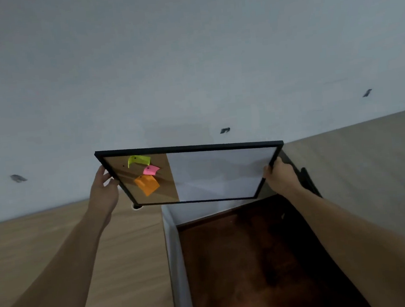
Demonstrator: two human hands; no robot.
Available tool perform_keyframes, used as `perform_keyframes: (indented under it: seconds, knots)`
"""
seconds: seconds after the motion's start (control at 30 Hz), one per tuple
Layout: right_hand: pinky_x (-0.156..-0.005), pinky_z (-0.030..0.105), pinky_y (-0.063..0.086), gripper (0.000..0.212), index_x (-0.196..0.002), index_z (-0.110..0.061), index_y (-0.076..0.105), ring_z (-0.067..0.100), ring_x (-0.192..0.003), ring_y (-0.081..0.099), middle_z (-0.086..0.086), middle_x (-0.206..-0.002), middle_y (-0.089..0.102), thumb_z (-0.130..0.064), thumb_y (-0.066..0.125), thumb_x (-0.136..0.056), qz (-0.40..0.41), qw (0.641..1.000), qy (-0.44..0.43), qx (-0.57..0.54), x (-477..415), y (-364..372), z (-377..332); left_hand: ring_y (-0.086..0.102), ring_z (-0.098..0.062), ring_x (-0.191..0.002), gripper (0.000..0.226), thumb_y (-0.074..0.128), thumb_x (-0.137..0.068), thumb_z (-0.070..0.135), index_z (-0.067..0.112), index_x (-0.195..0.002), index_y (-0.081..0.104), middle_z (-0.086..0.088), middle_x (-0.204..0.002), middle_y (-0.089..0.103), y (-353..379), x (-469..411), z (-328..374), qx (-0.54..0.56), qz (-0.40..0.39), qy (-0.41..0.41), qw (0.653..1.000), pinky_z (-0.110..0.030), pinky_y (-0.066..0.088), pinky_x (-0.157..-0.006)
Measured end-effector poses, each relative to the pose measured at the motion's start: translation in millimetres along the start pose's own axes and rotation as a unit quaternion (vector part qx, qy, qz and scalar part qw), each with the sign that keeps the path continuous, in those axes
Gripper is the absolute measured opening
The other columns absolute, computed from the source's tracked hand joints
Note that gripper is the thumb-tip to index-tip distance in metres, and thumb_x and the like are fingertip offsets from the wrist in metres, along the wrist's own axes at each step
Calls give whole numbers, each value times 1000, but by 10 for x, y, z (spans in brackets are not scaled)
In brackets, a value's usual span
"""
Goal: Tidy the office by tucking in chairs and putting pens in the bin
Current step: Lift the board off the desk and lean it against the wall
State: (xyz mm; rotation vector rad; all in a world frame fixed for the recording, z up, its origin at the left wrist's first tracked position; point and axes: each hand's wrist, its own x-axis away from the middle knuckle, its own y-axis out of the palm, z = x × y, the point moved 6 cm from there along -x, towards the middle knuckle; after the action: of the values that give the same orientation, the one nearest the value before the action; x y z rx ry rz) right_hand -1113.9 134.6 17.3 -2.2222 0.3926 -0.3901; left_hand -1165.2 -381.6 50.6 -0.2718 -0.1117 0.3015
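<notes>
I hold a black-framed board [218, 174] tilted in the air in front of a pale wall. Its left third is cork with a yellow-green, a pink and an orange sticky note [147, 184] pinned on it. The rest is a white writing surface. My left hand [104, 187] grips the frame's left edge. My right hand [281, 175] grips the right edge. No chairs, pens or bin are in view.
A light wooden desk top [56, 241] lies at lower left and a greyish desk top [370, 162] at right, with a gap of dark reddish floor [244, 260] between them. Dark marks [225, 130] dot the wall. A black object [309, 182] leans behind my right wrist.
</notes>
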Motion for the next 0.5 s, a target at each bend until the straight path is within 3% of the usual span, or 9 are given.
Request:
perform_keyframes:
  seconds: [0.1,0.23,0.5]
  knots:
    - [-62,36,40,38,-135,-3,53,20,-70,51,15,-109,64,-31,44,-111,19,1000,-19,-6,-219,-326,112,55,-16,-126,56,54,-102,12,33,-153,44,1,-136,60,298,139,125,5,9,7,1000,-35,41,-103]
    - [-73,38,42,32,-125,-1,55,38,-91,61,20,-112,67,-27,46,-109,50,998,-26,-34,-459,-735,329,54,-16,-128,59,54,-101,14,35,-155,41,2,-140,60,705,265,325,-3,10,6,1000,-37,41,-106]
    - [-66,38,37,21,-112,-1,54,35,-87,59,16,-99,61,-19,45,-105,112,989,0,-96,-853,-1395,867,53,-17,-134,59,52,-102,17,39,-156,39,3,-145,59,1707,226,690,-37,-34,16,999,-34,39,-101]
